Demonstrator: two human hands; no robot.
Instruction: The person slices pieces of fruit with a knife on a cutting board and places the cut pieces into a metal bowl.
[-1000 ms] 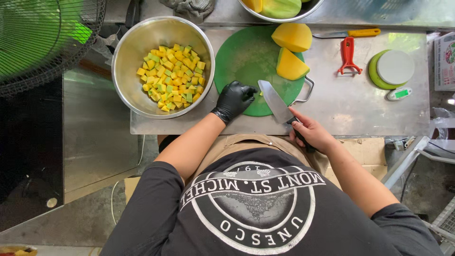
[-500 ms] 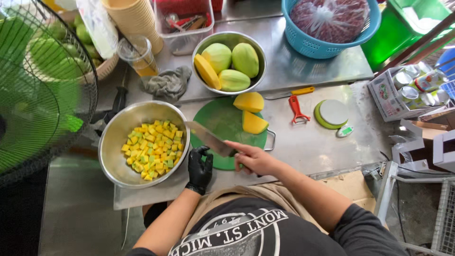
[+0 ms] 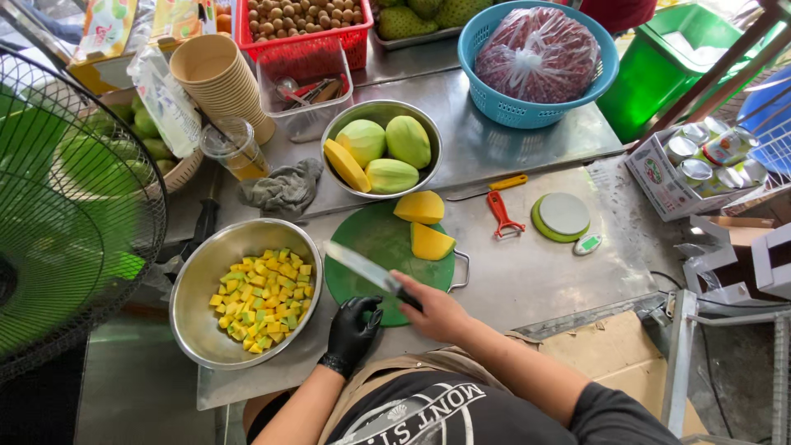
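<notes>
My right hand grips a knife, its blade lying flat over the round green cutting board and pointing left. My left hand, in a black glove, rests at the board's near edge with its fingers loosely curled and nothing in it. Two yellow mango pieces lie on the far right side of the board. Left of the board stands a steel bowl of diced yellow-green mango cubes.
Behind the board stand a steel bowl of peeled mangoes, a red peeler and a small round green scale. A blue basket, paper cups, a grey rag and a fan ring the steel counter.
The view has lifted to show more of the counter's far side. My right hand has lowered the knife flat over the board; my gloved left hand stays at the board's near edge.
</notes>
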